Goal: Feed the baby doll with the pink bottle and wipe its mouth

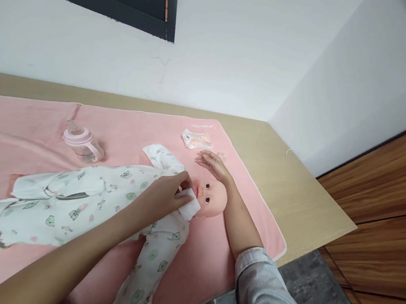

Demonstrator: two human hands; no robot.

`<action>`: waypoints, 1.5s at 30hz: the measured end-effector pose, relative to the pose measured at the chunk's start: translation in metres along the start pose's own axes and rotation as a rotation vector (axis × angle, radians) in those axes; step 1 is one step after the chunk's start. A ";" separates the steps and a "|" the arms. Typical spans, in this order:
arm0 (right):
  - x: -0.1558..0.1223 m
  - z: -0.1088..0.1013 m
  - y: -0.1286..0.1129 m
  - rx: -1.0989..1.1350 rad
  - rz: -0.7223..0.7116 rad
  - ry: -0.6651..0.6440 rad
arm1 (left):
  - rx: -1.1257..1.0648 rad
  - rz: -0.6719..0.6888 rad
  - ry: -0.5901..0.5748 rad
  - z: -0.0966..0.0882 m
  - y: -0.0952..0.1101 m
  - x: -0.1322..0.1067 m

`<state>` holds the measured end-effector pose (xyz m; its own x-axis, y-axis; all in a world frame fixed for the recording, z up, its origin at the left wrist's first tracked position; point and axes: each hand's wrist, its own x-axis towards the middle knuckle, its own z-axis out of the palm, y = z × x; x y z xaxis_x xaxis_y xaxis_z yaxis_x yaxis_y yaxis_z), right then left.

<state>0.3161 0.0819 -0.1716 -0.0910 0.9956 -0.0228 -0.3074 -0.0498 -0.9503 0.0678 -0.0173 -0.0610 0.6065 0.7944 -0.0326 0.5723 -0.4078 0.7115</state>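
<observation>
A baby doll (214,201) lies face up on a pink blanket (215,254), dressed in a white printed romper (94,202). My left hand (174,192) pinches a folded white wipe (189,207) against the doll's chin and neck, just below its mouth. Past the top of the doll's head reaches my right hand (212,164), its fingers stretched out over the blanket and holding nothing; that forearm lies along the crown. Beyond those fingertips is a small opened-looking plastic packet (197,139). A small clear item beside the right hand is too faint to name.
A pink-lidded baby bottle (84,146) with a handle stands on the blanket at the back left. The wooden table (284,181) ends at the right, near brown wood-grain panels (390,198). Behind runs a white wall (214,62) with a dark window frame (157,24).
</observation>
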 end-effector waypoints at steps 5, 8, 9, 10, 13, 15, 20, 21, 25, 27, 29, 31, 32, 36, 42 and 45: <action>0.001 -0.001 0.001 -0.013 -0.016 -0.008 | 0.006 0.000 0.000 0.001 0.000 0.000; 0.002 -0.003 0.004 -0.026 -0.029 -0.024 | -0.001 -0.009 0.019 0.001 0.000 0.000; 0.003 -0.004 0.004 -0.031 -0.030 -0.026 | 0.004 -0.007 0.031 0.001 0.000 -0.001; 0.003 -0.005 0.005 -0.035 -0.029 -0.027 | 0.013 0.002 0.047 0.001 0.000 -0.001; 0.005 -0.007 0.006 -0.040 -0.020 -0.025 | 0.035 0.038 0.102 0.001 -0.001 -0.001; 0.006 -0.007 0.007 -0.039 -0.016 -0.024 | 0.040 0.050 0.131 0.003 -0.001 -0.001; 0.005 -0.007 0.006 -0.046 -0.013 -0.027 | 0.013 0.070 0.187 0.007 -0.003 0.002; 0.005 -0.006 0.006 -0.049 -0.012 -0.027 | 0.005 0.079 0.200 0.007 -0.003 0.002; 0.005 -0.006 0.006 -0.063 -0.007 -0.023 | -0.013 0.119 0.244 0.008 -0.003 0.003; 0.005 -0.007 0.006 -0.063 -0.008 -0.024 | -0.019 0.121 0.248 0.008 -0.003 0.004; 0.005 -0.007 0.007 -0.060 -0.007 -0.023 | -0.024 0.119 0.247 0.009 -0.003 0.005; 0.005 -0.007 0.007 -0.058 -0.007 -0.023 | -0.031 0.119 0.258 0.010 -0.003 0.006; 0.005 -0.007 0.007 -0.058 -0.007 -0.023 | -0.033 0.118 0.266 0.011 -0.003 0.007; 0.004 -0.006 0.005 -0.053 -0.008 -0.021 | -0.018 0.136 0.286 0.012 -0.002 0.008; 0.003 -0.004 0.004 -0.062 -0.007 -0.023 | -0.043 0.157 0.310 0.015 -0.001 0.009; 0.003 -0.004 0.004 -0.072 -0.011 -0.027 | -0.053 0.167 0.299 0.018 -0.001 0.012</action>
<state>0.3185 0.0846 -0.1763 -0.1137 0.9935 -0.0047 -0.2397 -0.0321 -0.9703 0.0844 -0.0152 -0.0749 0.4966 0.8184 0.2892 0.4442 -0.5258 0.7254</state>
